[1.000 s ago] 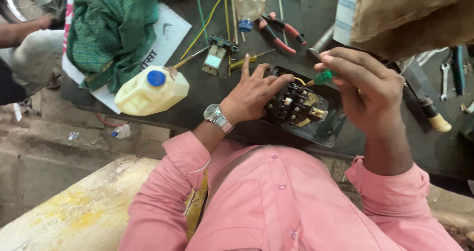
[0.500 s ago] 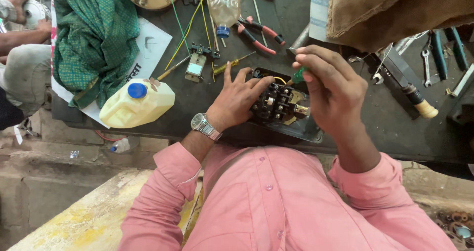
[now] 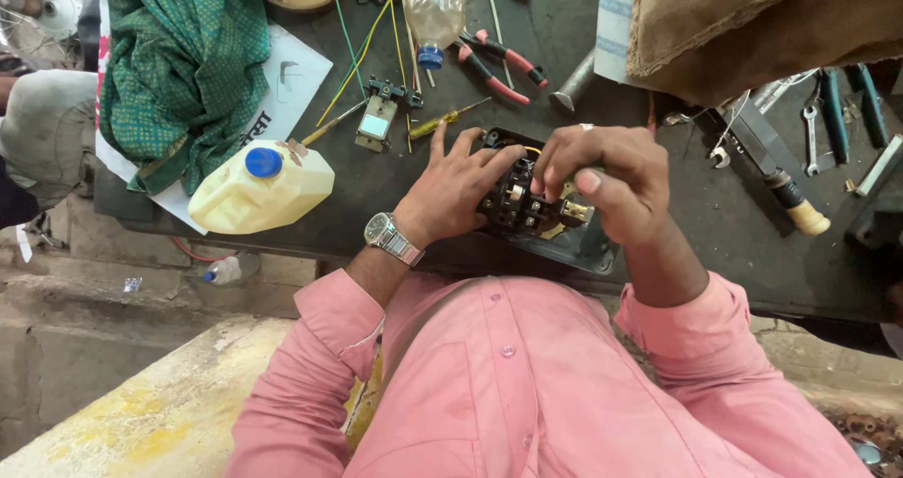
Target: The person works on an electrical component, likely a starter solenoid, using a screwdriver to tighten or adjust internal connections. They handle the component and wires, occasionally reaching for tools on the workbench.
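A black electrical switch unit [image 3: 515, 211] with brass terminals lies on a dark workbench [image 3: 395, 196] at its near edge. My left hand [image 3: 451, 188], a metal watch on its wrist, presses on the unit's left side with the fingers spread over its top. My right hand [image 3: 616, 179] curls over the unit's right side, thumb and fingers closed on it. What lies under those fingers is hidden. A grey base [image 3: 588, 247] shows under the unit.
A cream jerrycan with a blue cap [image 3: 259, 191] and a green cloth [image 3: 179, 73] lie at the left. Behind the unit are a yellow screwdriver [image 3: 447, 120], red pliers [image 3: 494, 64], a plastic bottle [image 3: 435, 12] and coloured wires. A brown sack [image 3: 752, 26] and spanners [image 3: 814, 125] are at the right.
A green-handled tool seen in my right fingers earlier no longer shows. My right hand has dropped onto the unit. My left hand has stayed on it.
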